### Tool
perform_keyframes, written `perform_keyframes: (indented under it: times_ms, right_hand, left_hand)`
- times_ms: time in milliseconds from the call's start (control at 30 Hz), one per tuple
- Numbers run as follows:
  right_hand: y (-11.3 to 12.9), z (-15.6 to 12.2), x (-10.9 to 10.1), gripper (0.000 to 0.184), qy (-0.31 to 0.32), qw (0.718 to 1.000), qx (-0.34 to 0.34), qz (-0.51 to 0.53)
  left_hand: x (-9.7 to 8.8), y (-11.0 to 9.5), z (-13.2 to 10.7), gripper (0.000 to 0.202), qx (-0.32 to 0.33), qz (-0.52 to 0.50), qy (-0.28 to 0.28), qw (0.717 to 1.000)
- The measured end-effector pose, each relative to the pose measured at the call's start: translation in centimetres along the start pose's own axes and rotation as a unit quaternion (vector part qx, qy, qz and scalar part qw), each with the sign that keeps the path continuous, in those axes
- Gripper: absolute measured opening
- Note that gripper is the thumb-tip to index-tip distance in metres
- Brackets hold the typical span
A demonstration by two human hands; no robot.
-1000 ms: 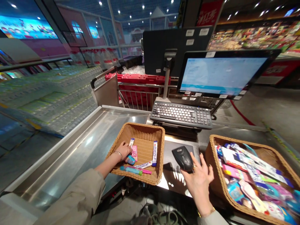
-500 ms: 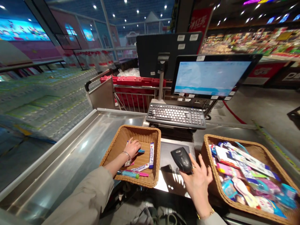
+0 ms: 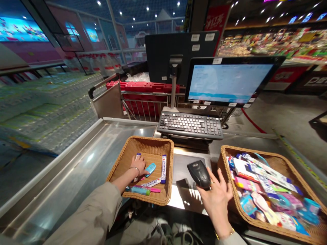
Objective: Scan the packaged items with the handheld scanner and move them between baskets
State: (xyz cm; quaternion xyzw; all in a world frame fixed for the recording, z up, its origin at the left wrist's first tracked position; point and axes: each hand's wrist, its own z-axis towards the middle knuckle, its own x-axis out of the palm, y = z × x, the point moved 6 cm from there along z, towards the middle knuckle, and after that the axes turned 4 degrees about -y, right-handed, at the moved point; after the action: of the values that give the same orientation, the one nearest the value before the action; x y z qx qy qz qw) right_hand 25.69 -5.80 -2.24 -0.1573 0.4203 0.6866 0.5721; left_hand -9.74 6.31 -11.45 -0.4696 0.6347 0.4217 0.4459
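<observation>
My left hand [image 3: 138, 166] reaches down into the left wicker basket [image 3: 171, 170], fingers stretched and apart. Beside its thumb lies a light-blue oval item [image 3: 150, 169]. A narrow white-and-blue box [image 3: 138, 156] shows just past the fingertips. Further right in that basket are an upright-lying white-and-blue printed box [image 3: 164, 169] and a slanted similar box [image 3: 154, 182]. A teal tube-shaped item with a green end [image 3: 140, 190] rests at the near side. My right hand [image 3: 217, 194] grips a black barcode scanner [image 3: 199, 173] between thumb and fingers, over the metal counter.
The right wicker basket [image 3: 222, 160] is full of packaged items, including toothbrush-like packs. Behind the counter [image 3: 97, 153] stand a keyboard [image 3: 190, 124], a lit monitor [image 3: 230, 83] and a second dark screen [image 3: 158, 58]. A metal cart [image 3: 145, 103] stands beyond. Stacked bottles [image 3: 51, 109] are at left.
My left hand has shifted left within the basket and come away from the blue item, which now shows fully. My right hand and the scanner have hardly moved; the view has shifted slightly.
</observation>
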Motion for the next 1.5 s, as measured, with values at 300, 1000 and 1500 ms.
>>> perform_keyframes:
  times_ms: [300,1000,1500]
  right_hand:
    - [-0.5,0.2,0.0,0.03,0.011,1.0,0.004,0.0]
    - [0.4,1.0,-1.0,0.023,-0.007,1.0,-0.02,0.022]
    - [0.8,1.2,-1.9,0.015,0.0,0.999,-0.039,0.016]
  left_hand:
    - [1.2,-2.1,-0.1,0.054,-0.041,-0.009,0.015,0.999]
    - [-8.2,-2.8,-0.5,0.012,0.053,-0.106,-0.277,0.953]
    - [-13.8,-4.2,-2.6,0.008,0.014,-0.108,-0.443,0.89]
